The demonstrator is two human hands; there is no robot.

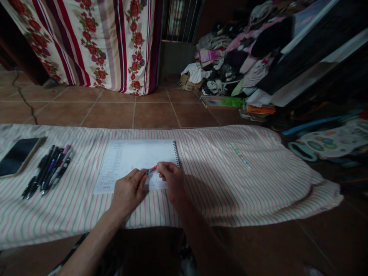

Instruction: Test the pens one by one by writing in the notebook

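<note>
Counter: spans the view, draped in striped cloth.
Phone: far left, lying flat, screen dark.
Pens: loose bunch just beside the phone, lying at a slant; mostly dark, one with a pinkish end.
Curtain: floral and striped, hanging beyond the counter.
Left hand: over the notebook's near edge; fingers clamped on the blue end of the pen.
Notebook: open flat, print down its left side, spiral along its right edge.
Pen: red and blue, held above the page between both hands, tilted up toward the right.
Right hand: at the page's near right corner; fingers together at the red end.
Clothes: heaped beyond the counter.
Strip: slim, patterned, lying alone on the cloth, well apart from the notebook.
</note>
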